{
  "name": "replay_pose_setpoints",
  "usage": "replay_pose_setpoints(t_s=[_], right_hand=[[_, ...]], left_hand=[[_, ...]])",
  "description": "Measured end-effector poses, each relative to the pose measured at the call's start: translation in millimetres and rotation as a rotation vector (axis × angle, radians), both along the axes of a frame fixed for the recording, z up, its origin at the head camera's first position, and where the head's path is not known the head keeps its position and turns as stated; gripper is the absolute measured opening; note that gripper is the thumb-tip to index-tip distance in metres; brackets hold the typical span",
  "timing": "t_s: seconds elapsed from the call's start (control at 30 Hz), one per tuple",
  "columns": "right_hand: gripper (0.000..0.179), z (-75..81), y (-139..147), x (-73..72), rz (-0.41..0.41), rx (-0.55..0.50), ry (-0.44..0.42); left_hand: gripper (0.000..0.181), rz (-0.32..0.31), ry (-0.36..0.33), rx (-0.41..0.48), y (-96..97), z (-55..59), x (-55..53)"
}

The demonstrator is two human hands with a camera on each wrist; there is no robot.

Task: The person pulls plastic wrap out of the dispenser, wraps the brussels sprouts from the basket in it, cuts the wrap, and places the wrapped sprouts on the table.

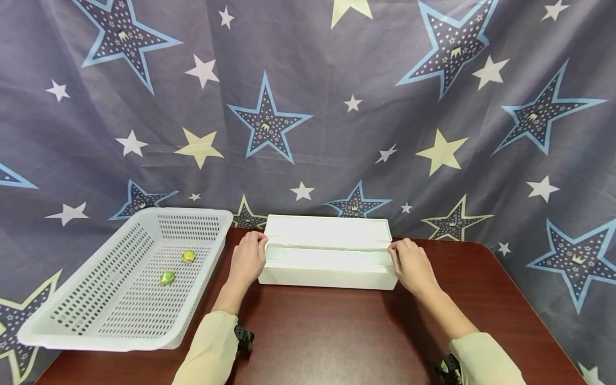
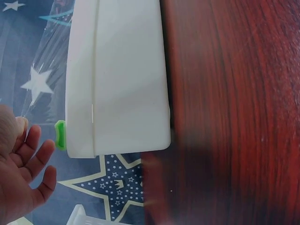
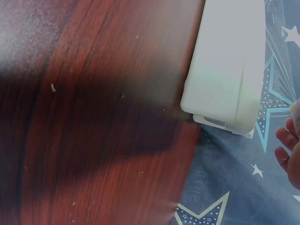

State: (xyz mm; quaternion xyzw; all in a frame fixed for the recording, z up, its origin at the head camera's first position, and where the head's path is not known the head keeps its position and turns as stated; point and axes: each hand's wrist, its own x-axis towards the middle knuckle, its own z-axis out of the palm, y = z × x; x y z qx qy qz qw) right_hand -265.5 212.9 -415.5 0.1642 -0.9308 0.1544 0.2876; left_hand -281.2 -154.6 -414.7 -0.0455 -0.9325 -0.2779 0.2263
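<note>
A long white plastic wrap dispenser (image 1: 327, 277) lies across the far part of the table, its white lid (image 1: 327, 229) raised at the back. Clear plastic wrap (image 2: 49, 58) stretches up from it between both hands. My left hand (image 1: 247, 260) pinches the wrap's left corner between thumb and forefinger, the other fingers loosely bent. At the opposite end, my right hand (image 1: 413, 266) pinches the right corner; the right wrist view shows only part of that hand (image 3: 291, 150). A green tab (image 2: 60, 135) sticks out at the dispenser's left end, close to my left fingers.
To the left stands a white perforated basket (image 1: 192, 315) with two small green-yellow vegetables, one yellowish (image 1: 188, 256) and one greener (image 1: 167, 277). The dark red wooden table (image 1: 327, 331) ends at a star-patterned curtain (image 1: 327, 133). Small crumbs (image 3: 53, 87) lie on the tabletop.
</note>
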Motion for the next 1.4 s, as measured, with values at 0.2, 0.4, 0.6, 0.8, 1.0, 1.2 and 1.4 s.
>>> replay_pose_setpoints(t_s=[0.2, 0.4, 0.6, 0.8, 1.0, 1.2, 1.4], right_hand=[[0.012, 0.3, 2.4, 0.2, 0.017, 0.002, 0.022], [0.013, 2.8, 3.3, 1.2, 0.03, 0.003, 0.022], [0.013, 5.8, 4.0, 2.2, 0.048, 0.013, 0.039], [0.011, 7.9, 4.9, 3.3, 0.07, 0.013, 0.087], [0.01, 10.5, 5.2, 2.9, 0.079, 0.021, 0.097], [0.009, 11.6, 5.4, 4.4, 0.083, 0.011, 0.103], [0.008, 11.3, 6.2, 3.3, 0.089, 0.008, 0.125]], left_hand=[[0.023, -0.002, -0.011, -0.004, -0.4, 1.7, 2.4], [0.022, -0.004, 0.001, -0.009, -1.7, 3.9, 3.8], [0.022, -0.01, 0.011, 0.003, -2.3, 6.0, 5.3], [0.021, -0.012, 0.026, 0.006, -2.7, 6.9, 6.4], [0.021, -0.009, 0.029, 0.013, -3.3, 8.7, 6.7], [0.02, -0.01, 0.041, 0.013, -3.2, 9.6, 8.4], [0.02, -0.009, 0.045, 0.025, -2.5, 12.3, 11.3]])
